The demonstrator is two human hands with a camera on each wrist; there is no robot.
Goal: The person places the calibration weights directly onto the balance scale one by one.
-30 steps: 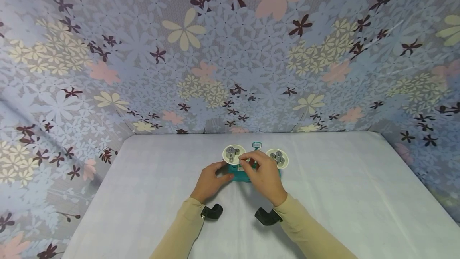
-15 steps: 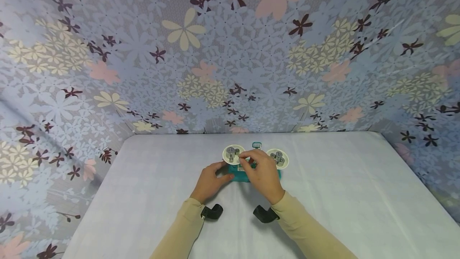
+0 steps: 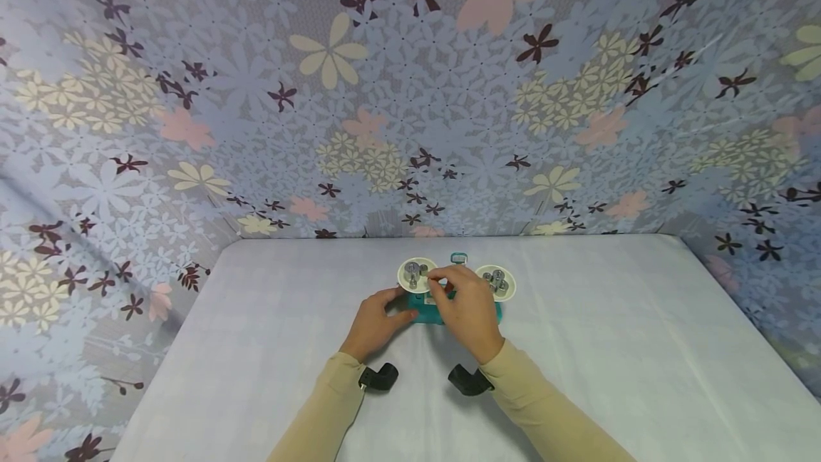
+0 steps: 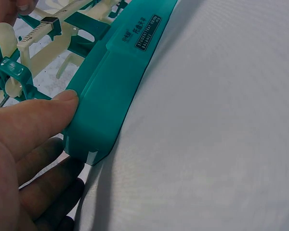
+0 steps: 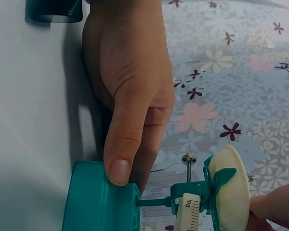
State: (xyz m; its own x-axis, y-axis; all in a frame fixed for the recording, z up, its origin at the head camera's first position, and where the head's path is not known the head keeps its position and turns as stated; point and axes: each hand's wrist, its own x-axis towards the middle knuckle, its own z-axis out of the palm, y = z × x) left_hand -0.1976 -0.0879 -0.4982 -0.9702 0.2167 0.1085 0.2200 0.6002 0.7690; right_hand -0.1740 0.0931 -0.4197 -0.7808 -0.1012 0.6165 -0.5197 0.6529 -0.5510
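A teal tray balance (image 3: 431, 315) stands on the table with two cream pans. The left pan (image 3: 420, 291) holds a few metal weights (image 3: 412, 271); several more weights (image 3: 498, 276) are in the right pan (image 3: 511, 291). My left hand (image 3: 374, 324) grips the left end of the base, its thumb (image 4: 62, 108) on the front side and its fingers round the end. Thumb and index finger of my right hand (image 3: 470, 311) meet at the inner rim of the left pan. Anything between those fingertips is hidden. Scale marks run along the balance's beam (image 4: 43, 30).
Pale cloth covers the table (image 3: 282, 305). Behind it hangs a flowered fabric (image 3: 385, 105), which also rises at the left and right. Black cameras (image 3: 380, 378) are strapped to both wrists and hang just above the cloth.
My right wrist and forearm have shifted slightly left, while the fingertips stay by the left pan's rim. The left hand and the balance look still.
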